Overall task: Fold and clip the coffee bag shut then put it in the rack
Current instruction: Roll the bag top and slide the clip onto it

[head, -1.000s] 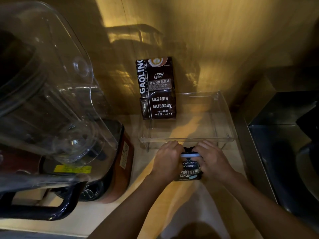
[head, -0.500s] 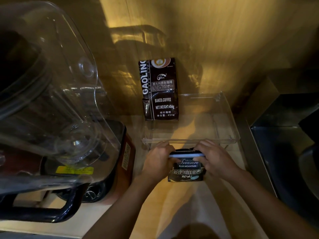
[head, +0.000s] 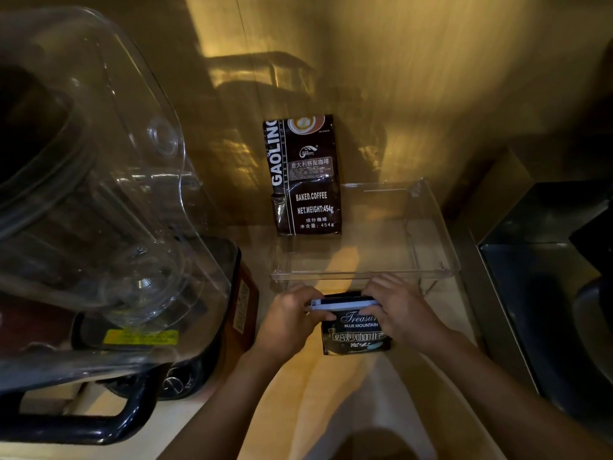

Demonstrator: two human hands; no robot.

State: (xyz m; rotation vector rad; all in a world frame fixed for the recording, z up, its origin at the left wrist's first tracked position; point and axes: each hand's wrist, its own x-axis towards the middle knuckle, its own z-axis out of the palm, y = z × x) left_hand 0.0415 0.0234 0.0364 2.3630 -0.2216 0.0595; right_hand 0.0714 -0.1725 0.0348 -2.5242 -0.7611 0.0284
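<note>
Coffee bag: a small dark coffee bag [head: 356, 333] printed "Treasure BLUE MOUNTAIN" stands on the table [head: 335, 406], just in front of the clear rack [head: 434, 227]; its top is folded over.
Clip: a pale blue-white clip [head: 343, 305] lies straight across the folded top edge of the bag, running from one hand to the other.
Left hand: the left hand [head: 288, 322] is curled shut on the left end of the clip and the bag's upper left corner, thumb lying over the front face just below the clip.
Right hand: the right hand [head: 403, 313] is closed over the right end of the clip and the bag's upper right corner, fingers wrapped over the top and hiding the end of the printed word.
Bag and hands: the bag sits between the two hands, only its top pinched; its lower half shows free below them.
Rack: a transparent open tray, its front rim just beyond the knuckles, apart from the bag.
Second bag: a taller dark bag [head: 305, 177] marked "GAOLING BAKED.COFFEE" stands upright at the rack's back left corner, against the wall.
Left side: a blender [head: 99, 207] with a large clear jug and a black handle stands on the table, well apart from the hands.
Right side: a dark steel sink [head: 544, 293] adjoins the table.
</note>
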